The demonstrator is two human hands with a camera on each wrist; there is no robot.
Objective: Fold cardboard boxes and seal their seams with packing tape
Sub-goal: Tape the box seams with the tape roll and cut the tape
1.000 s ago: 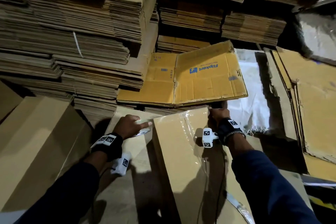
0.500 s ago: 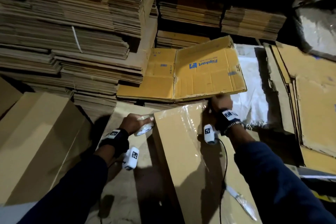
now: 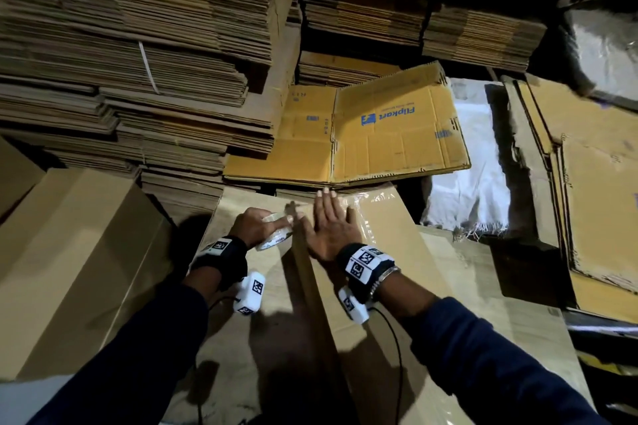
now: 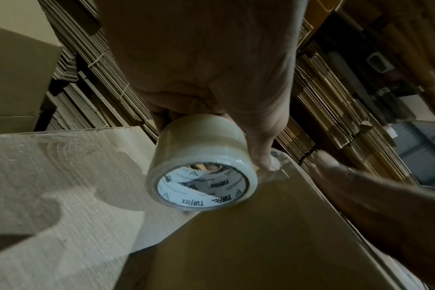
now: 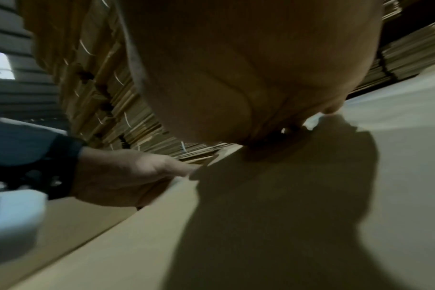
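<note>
Mid frame, the left hand [image 3: 257, 228] grips the tape roll [image 4: 201, 176] at the box [image 3: 397, 252] edge. The right hand [image 3: 329, 229] lies flat, fingers straight, prob. to press tape down.

A plain brown cardboard box [image 3: 386, 286] lies flat, clear tape glossy over its far end, with a clear packing tape roll [image 4: 201, 172], white-cored and printed "TUFflex", tilted against its raised edge.

"Flipkart" on flattened box [image 3: 397, 134]; "TUFflex" inside tape roll [image 4: 201, 162]
</note>
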